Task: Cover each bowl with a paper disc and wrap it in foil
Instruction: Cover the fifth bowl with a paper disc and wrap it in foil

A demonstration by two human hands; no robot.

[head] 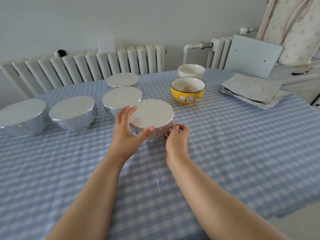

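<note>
A foil-wrapped bowl [154,115] stands at the middle of the table. My left hand [129,126] cups its left side, thumb along the near rim and fingers spread against the far side. My right hand [177,135] pinches the crinkled foil low on the bowl's right side. Several other foil-wrapped bowls stand to the left and behind, the nearest one [121,99] touching the one I hold. An uncovered yellow bowl [187,90] with cat pictures and an uncovered white bowl [191,71] stand behind on the right. A stack of foil sheets [251,90] lies at the right.
The table carries a blue checked cloth [225,153]. A tiny foil scrap [201,147] lies right of my right hand. White radiators [86,66] run along the wall behind. A grey panel [252,58] and a chair stand past the table's far right corner.
</note>
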